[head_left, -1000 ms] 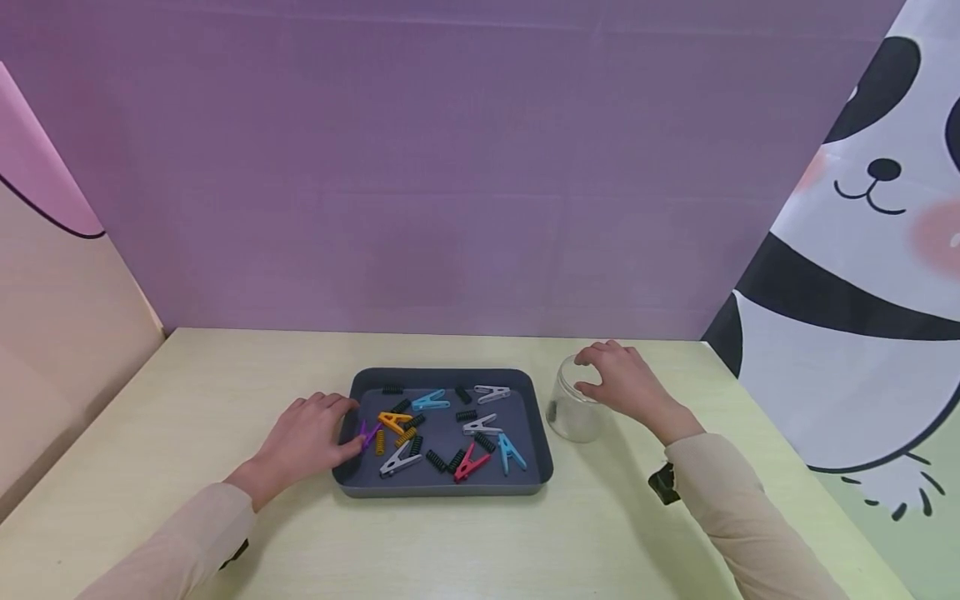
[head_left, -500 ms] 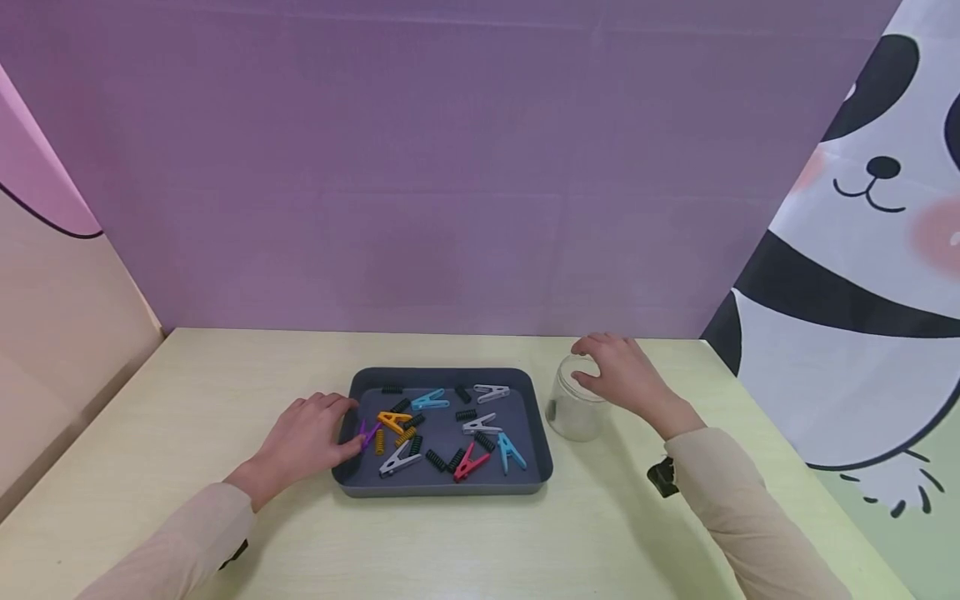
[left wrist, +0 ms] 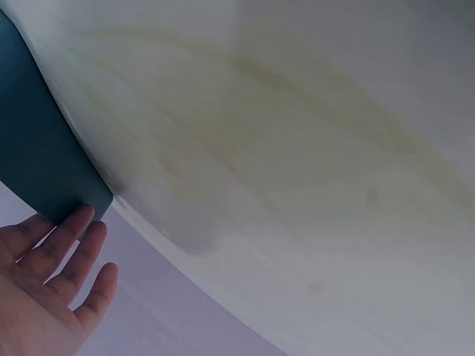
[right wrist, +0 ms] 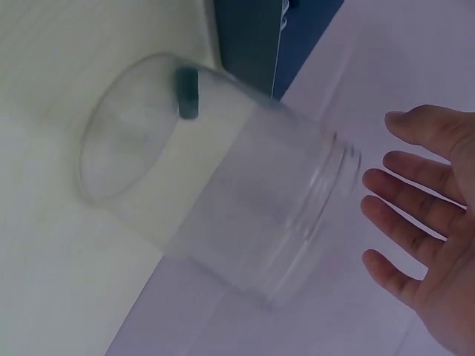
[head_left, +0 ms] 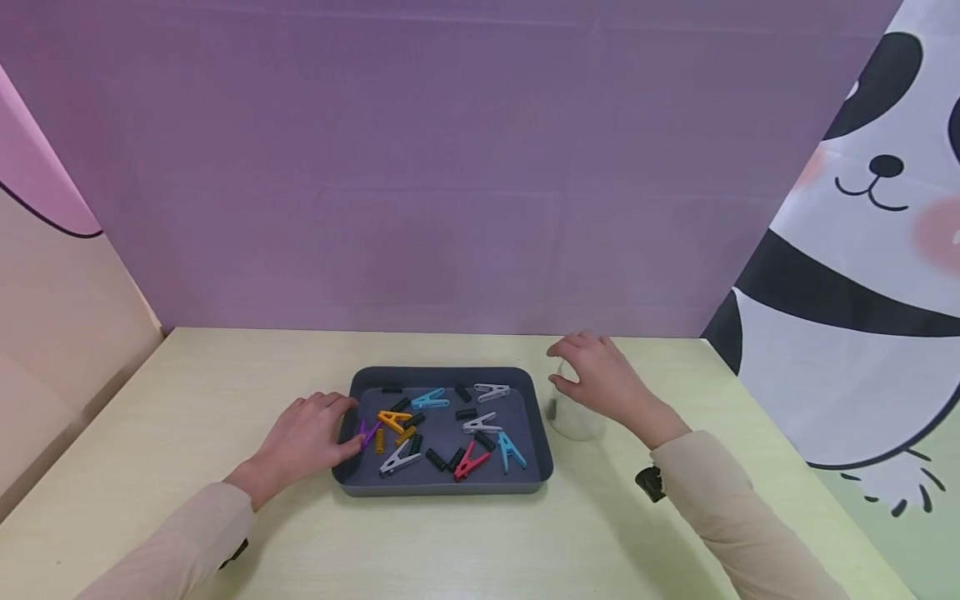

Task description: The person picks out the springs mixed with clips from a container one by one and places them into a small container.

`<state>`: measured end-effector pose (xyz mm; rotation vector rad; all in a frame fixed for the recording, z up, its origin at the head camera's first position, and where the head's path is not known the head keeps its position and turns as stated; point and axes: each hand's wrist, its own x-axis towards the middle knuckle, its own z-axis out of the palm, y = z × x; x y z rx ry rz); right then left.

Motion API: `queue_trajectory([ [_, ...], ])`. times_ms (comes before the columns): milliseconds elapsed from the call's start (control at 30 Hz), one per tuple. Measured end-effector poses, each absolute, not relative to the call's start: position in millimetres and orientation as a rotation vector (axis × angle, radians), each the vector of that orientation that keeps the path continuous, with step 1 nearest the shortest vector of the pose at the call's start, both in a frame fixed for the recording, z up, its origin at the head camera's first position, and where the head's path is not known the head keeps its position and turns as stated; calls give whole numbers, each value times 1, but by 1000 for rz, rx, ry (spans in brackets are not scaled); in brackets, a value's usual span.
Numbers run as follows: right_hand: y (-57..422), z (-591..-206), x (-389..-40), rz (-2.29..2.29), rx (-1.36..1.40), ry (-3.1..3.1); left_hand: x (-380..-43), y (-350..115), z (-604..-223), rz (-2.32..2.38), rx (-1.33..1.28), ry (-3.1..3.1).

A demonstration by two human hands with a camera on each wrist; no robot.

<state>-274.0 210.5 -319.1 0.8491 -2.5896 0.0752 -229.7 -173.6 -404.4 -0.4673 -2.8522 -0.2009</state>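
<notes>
My left hand rests on the left edge of a dark grey tray, thumb beside a purple clip. In the left wrist view, its fingers touch the tray's wall. The tray holds several plastic clips, including a red clip, and several small coil springs, among them a yellow spring and a dark spring. Just above the mouth of a clear jar, my right hand hovers with fingers spread and holds nothing. A small dark piece lies at the jar's bottom.
The jar stands upright just right of the tray on a pale wooden table. A purple backdrop rises behind the table's far edge, and a panda-printed sheet hangs at the right.
My right hand has moved left across the jar's mouth, toward the tray, and now hides more of the rim. My left hand, the tray and its contents have stayed in place.
</notes>
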Motion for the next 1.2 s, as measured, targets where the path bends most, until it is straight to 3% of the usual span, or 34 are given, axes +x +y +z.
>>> queue_trajectory([
  [1200, 160, -371, -252, -120, 1230, -2546, -229, -173, -405, -200, -468, -2845],
])
